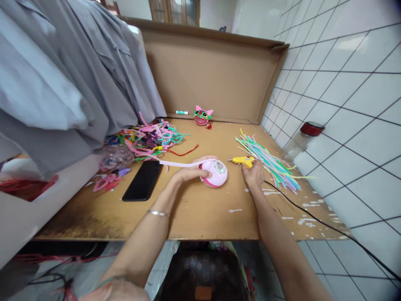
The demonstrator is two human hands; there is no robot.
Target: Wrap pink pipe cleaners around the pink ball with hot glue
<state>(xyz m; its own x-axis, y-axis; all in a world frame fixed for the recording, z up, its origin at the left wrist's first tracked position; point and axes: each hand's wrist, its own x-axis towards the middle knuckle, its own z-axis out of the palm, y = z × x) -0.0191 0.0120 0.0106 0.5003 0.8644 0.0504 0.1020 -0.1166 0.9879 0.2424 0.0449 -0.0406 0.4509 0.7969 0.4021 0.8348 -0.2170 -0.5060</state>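
Observation:
My left hand (196,170) grips a round ball (216,177) wrapped in pale pink pipe cleaner, with a darker pink band low down and an uncovered patch on top. From the ball a loose light-pink pipe cleaner (181,164) stretches off to the left. My right hand (254,173) is closed round a yellow hot glue gun (242,160), its metal nozzle pointing left toward the ball, a short gap apart from it. A black cord (300,207) runs from the gun to the lower right. The gun's handle is mostly hidden by my fingers.
Loose pipe cleaners (278,161) lie in a bundle at right, near a red-lidded jar (302,140). A tangled colourful pile (153,136) and a black phone (142,180) are at left. A small animal-face figure (202,116) and a glue stick (181,112) sit by the cardboard (213,71).

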